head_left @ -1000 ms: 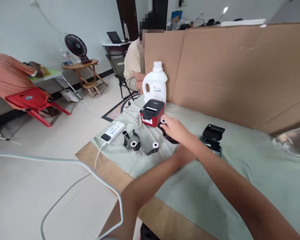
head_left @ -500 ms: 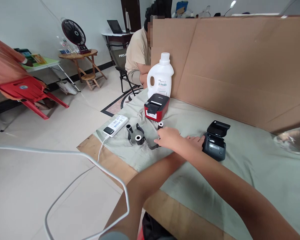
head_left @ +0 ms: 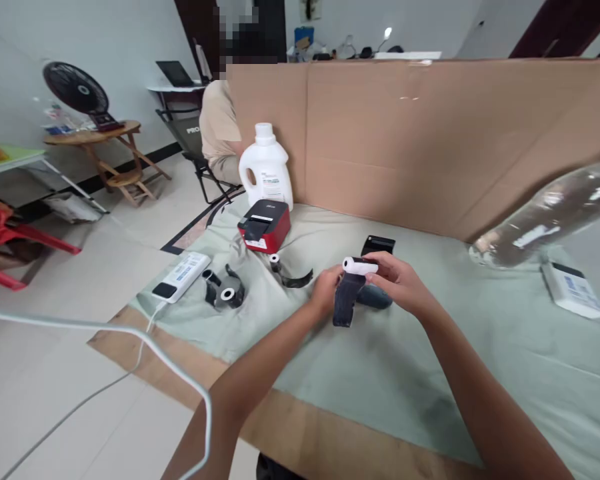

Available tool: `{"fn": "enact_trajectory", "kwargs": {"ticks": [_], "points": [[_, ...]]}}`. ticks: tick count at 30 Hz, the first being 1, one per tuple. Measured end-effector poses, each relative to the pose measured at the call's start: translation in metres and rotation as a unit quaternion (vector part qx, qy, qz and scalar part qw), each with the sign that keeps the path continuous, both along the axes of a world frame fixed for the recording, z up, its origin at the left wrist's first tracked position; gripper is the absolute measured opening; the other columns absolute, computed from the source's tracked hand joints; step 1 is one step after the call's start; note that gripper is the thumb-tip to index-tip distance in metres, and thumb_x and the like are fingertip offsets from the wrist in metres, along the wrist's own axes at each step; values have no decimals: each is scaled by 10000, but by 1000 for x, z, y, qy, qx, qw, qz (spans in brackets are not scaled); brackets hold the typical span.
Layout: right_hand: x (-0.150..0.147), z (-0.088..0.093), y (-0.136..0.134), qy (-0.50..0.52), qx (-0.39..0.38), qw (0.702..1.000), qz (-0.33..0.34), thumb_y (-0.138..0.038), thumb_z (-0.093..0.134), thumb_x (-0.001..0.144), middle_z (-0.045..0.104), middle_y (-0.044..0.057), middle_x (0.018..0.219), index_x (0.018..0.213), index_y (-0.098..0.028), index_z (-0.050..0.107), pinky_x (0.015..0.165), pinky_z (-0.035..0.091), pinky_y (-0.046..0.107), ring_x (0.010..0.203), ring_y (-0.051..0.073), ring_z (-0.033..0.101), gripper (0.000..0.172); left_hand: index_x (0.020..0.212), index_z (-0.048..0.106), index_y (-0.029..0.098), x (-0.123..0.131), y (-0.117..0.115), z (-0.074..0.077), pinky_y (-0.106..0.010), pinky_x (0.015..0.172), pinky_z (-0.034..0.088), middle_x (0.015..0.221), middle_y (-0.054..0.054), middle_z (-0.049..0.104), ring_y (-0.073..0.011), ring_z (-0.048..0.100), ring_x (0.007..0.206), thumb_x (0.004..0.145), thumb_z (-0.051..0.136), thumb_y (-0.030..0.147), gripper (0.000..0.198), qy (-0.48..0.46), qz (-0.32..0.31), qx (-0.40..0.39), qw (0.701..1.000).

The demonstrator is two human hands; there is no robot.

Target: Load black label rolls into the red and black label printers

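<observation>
A small roll with a white end and a black outer face is pinched in my right hand, its thumb below and fingers above. From it a loose black strip hangs down. Behind the roll stands a dark label printer with its lid raised; the roll and my hand cover much of it. My left hand is close to the printer's left side, its fingertips hidden behind the strip. Left of it, another roll lies with a curled black tail. Farther left are more black rolls with strips.
A red and black printer stands before a white jug. A white power strip lies at the left, its cable crossing the front. Cardboard walls the back. Plastic wrap and a white box are right. Someone sits behind.
My right hand has left the rolls and moved right, now holding a roll above the open printer. My left hand appears farther left. The view has turned right.
</observation>
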State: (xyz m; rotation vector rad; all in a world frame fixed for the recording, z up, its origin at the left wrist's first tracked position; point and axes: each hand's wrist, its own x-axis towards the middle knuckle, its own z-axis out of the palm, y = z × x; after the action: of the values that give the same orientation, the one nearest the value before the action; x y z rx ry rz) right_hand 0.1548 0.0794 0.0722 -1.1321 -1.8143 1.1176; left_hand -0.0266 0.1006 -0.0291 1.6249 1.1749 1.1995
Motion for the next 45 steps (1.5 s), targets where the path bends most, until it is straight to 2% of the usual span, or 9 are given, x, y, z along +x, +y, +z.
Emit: {"fn": "enact_trajectory", "kwargs": {"ticks": [3,6,11,15,20,27,36,41,45], "points": [[26,-6,3,23,-19,999,-18,-382,676,837,693,43,971,1138,-233,613,760,528,357,799,199,662,341,1230,666,122,-3,6,10,-308,765,520,902,-67,715,-152,603,736,1013,385,403,453,-77,-7,17,997],[37,-9,7,3,-20,1000,-9,-376,644,858,673,26,899,1125,-230,629,704,510,335,760,187,635,305,1317,633,150,-1,8,25,-286,793,512,1019,-75,729,-138,620,767,961,522,436,470,-80,-51,34,995],[39,-10,10,-14,-24,998,-51,-371,612,856,671,45,1050,1131,-234,630,724,515,327,783,170,629,308,1213,698,183,7,2,42,-266,765,515,928,-48,734,-140,644,778,908,636,341,349,35,-55,118,991],[31,-8,5,-33,-48,986,-159,-475,671,818,670,59,1031,1139,-212,622,729,535,350,711,158,622,418,1182,704,222,9,-10,50,-310,823,501,1039,-78,741,-182,678,888,939,603,304,276,206,-20,279,938],[24,4,-6,64,-123,988,-73,-386,721,801,693,72,1060,1322,-212,566,747,570,351,828,192,680,570,1100,697,237,15,-23,54,-338,827,484,1000,-69,744,-209,686,905,930,643,336,204,292,36,333,896],[30,11,-5,81,-104,991,21,-236,640,808,689,71,1170,1443,-233,529,877,552,375,1011,207,659,645,1336,522,218,21,-21,64,-388,1003,490,1275,-103,656,-247,618,1179,838,725,367,558,190,45,251,948],[2,9,-17,-129,77,980,-130,-244,647,785,692,45,988,1123,-226,664,748,485,324,812,183,606,339,1234,595,188,26,-33,66,-383,903,473,1107,-106,705,-281,666,1035,808,714,294,455,293,159,247,910],[29,1,4,-109,73,984,-121,-200,583,782,725,29,974,1102,-221,697,713,472,297,772,173,609,340,1414,462,184,28,-33,63,-424,964,467,1185,-118,698,-306,661,1081,771,773,457,765,283,105,138,943],[55,-21,28,-150,69,981,-102,-207,552,819,719,48,1048,1137,-209,713,779,483,321,834,185,619,356,1444,438,217,30,-34,50,-352,854,506,903,-17,726,-216,690,842,852,679,368,657,207,37,-25,977]]}}
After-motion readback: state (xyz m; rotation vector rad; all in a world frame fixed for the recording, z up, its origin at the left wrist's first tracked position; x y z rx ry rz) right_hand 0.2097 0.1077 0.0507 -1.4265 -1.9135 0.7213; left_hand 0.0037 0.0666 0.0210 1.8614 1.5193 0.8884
